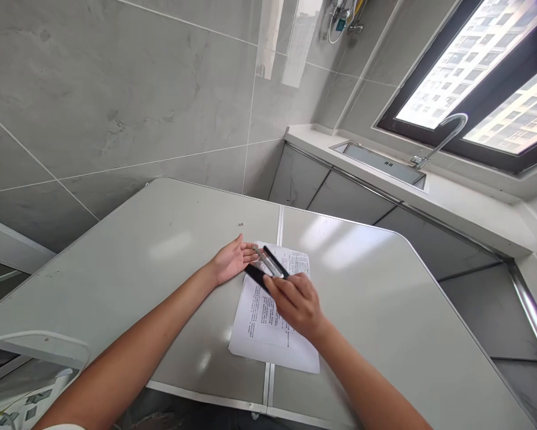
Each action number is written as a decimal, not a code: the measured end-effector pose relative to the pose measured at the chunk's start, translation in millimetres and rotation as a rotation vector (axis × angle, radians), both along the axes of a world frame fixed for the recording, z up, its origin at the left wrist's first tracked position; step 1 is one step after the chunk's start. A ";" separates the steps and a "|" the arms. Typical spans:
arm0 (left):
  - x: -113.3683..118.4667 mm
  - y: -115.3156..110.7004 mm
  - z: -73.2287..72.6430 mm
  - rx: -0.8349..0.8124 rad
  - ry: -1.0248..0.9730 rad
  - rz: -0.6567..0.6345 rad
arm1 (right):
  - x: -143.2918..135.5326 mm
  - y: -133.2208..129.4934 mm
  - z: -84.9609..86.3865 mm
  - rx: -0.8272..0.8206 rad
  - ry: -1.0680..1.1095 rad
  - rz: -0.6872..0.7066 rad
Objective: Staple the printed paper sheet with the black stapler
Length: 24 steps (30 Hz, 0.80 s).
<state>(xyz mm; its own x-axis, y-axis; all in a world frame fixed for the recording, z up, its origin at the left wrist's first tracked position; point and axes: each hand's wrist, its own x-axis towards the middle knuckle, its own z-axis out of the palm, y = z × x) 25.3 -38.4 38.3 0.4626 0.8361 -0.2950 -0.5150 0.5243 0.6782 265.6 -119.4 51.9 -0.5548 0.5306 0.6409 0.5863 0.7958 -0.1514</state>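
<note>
My right hand [296, 300] grips a black stapler [268, 263] that is swung open, with its silver staple channel showing between the two black arms. My left hand [232, 258] is palm up with its fingers stretched out, their tips close to the open end of the stapler. Whether those tips touch it I cannot tell. Beneath the stapler lie white printed sheets [263, 337], partly covered by my right hand. A small metallic bit [240, 224], perhaps staples, rests on the table beyond my left hand.
The light grey folding table [196, 221] has a metal seam [280, 227] running under the sheets. A grey tiled wall [160, 89] rises behind it. To the right stands a counter with a sink [380, 162] and a curved faucet [447, 137]. A white chair-like frame [35, 340] is at lower left.
</note>
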 end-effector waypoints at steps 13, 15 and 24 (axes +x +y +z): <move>-5.7 4.0 0.5 -0.178 0.014 0.207 | -4.8 -11.7 -4.4 -0.114 0.275 -0.275; -9.1 2.9 4.6 -0.100 -0.023 0.114 | -0.6 -19.5 -2.7 -0.313 0.369 -0.366; 1.2 -8.2 17.7 0.151 -0.101 0.030 | 19.1 -29.2 -12.0 -0.561 0.352 -0.347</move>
